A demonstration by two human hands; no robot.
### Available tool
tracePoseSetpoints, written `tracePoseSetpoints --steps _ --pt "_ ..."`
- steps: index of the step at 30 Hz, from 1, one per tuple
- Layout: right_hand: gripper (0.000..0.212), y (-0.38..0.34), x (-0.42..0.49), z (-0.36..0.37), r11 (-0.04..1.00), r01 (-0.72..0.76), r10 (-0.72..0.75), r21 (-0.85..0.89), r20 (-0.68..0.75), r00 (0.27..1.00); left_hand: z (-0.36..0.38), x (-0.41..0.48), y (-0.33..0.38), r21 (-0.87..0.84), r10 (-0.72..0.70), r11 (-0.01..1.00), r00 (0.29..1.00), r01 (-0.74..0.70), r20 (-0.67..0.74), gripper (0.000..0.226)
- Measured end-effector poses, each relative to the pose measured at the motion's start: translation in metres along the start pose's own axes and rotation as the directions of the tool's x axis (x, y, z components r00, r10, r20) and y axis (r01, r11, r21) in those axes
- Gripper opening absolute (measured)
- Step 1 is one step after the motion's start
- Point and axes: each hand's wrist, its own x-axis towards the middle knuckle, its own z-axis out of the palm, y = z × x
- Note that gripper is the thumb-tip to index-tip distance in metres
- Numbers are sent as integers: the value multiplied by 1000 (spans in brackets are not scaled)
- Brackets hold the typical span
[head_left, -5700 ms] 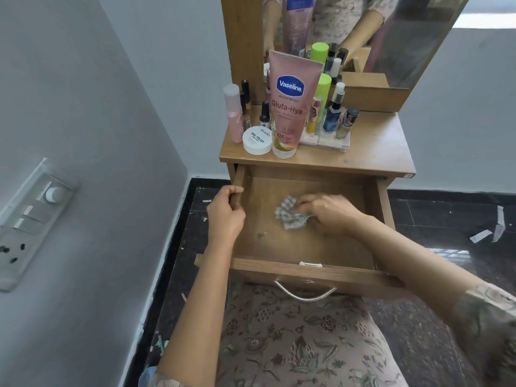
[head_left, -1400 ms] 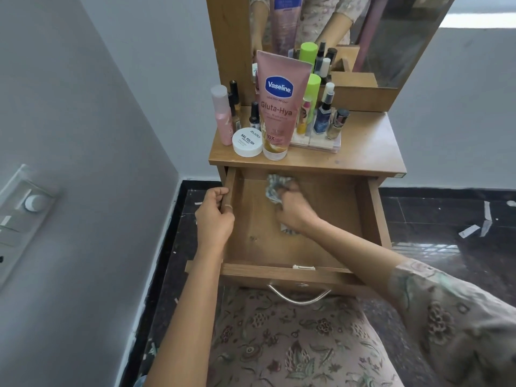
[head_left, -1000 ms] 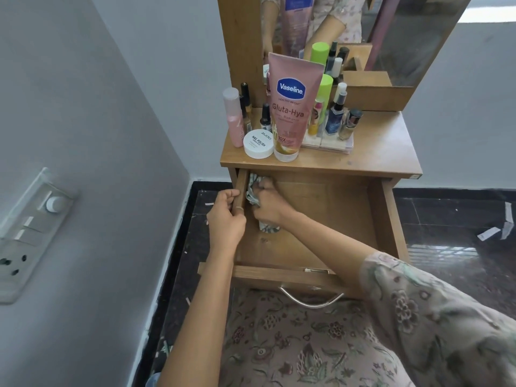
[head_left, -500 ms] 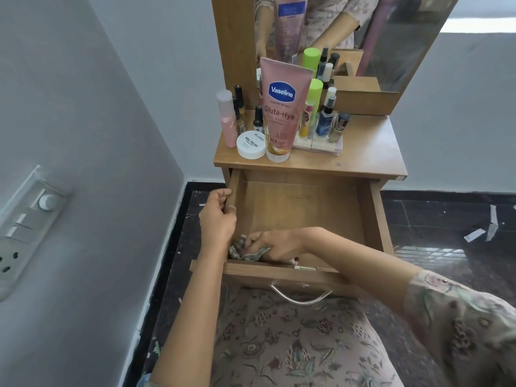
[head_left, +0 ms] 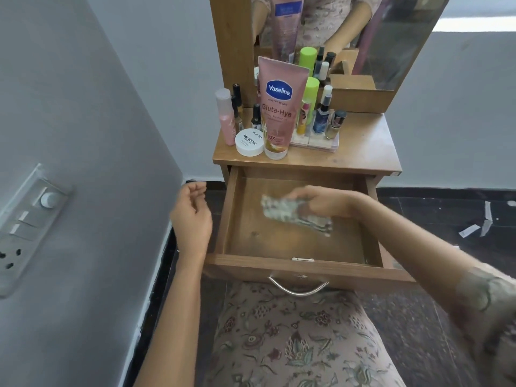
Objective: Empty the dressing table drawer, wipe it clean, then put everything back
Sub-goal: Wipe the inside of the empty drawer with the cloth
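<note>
The wooden drawer (head_left: 227, 216) of the dressing table stands pulled out, with only the cloth and my hand inside. My right hand (head_left: 321, 202) grips a patterned grey-green cloth (head_left: 290, 215) over the middle of the drawer, blurred by motion. Left of the drawer's left wall hovers my left hand (head_left: 192, 213), fingers loosely curled and holding nothing. On the tabletop (head_left: 363, 146) stand a pink Vaseline tube (head_left: 277, 107), a white nail polish jar (head_left: 249, 143), a pink spray bottle (head_left: 225, 118) and several small bottles.
A mirror (head_left: 349, 37) rises behind the tabletop. A grey wall with a switch panel (head_left: 25, 222) lies close on the left. The dark floor on the right carries paper scraps (head_left: 474, 227). My patterned clothing (head_left: 293, 339) sits under the drawer handle (head_left: 298, 287).
My left hand has let go of the drawer's left wall and moved away to the left. My right hand has carried the cloth from the front left corner to the drawer's middle.
</note>
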Motion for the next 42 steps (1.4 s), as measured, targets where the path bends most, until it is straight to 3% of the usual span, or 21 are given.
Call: tracePoseSetpoints --steps 2,4,6,8,11,14,16,19,21,24,30,38,40,42 --pt "46 -14 6 15 988 132 -107 79 -262 959 -7 -6 -2 68 -16 997 999 18 -30 24" --pt "45 -25 22 38 969 249 -220 8 -439 871 -9 -11 -3 104 -36 994 998 42 -61 26" --pt "44 -32 39 53 941 297 -336 -162 -549 765 -9 -15 -1 123 -42 991 994 54 -100 27" --pt "49 -41 54 57 907 215 -400 -363 -577 712 -8 -16 1 101 -43 993 985 60 -165 27" --pt "63 -58 76 60 894 50 -307 -445 -527 793 -6 -18 3 55 -63 996 975 76 -215 27" --pt "64 -68 84 64 913 25 -227 -408 -455 861 -7 -20 6 35 -58 997 978 66 -200 27" --pt "61 -67 77 65 884 96 -289 -457 -376 880 -7 -20 8 24 -41 999 981 46 -191 26" --pt "54 -66 55 74 804 313 -448 -506 -168 878 -8 -21 7 23 4 1000 978 1 -208 24" --pt "46 -66 39 83 791 434 -503 -432 -55 863 -8 -22 7 26 32 999 978 -27 -207 23" --pt "47 -64 28 87 822 473 -493 -316 19 870 -8 -24 8 47 71 997 981 -64 -178 22" --pt "60 -28 5 50 941 258 -231 -221 138 963 -8 -26 9 147 152 978 988 -146 -32 17" --pt "55 64 -67 15 997 -55 61 -45 134 989 -4 -25 3 256 199 944 978 -210 69 19" --pt "55 70 -80 10 991 -40 55 -124 113 992 -3 -25 3 268 193 941 978 -207 81 18" --pt "53 68 -85 7 939 36 6 -342 120 993 -4 -26 3 257 191 944 977 -209 94 19"
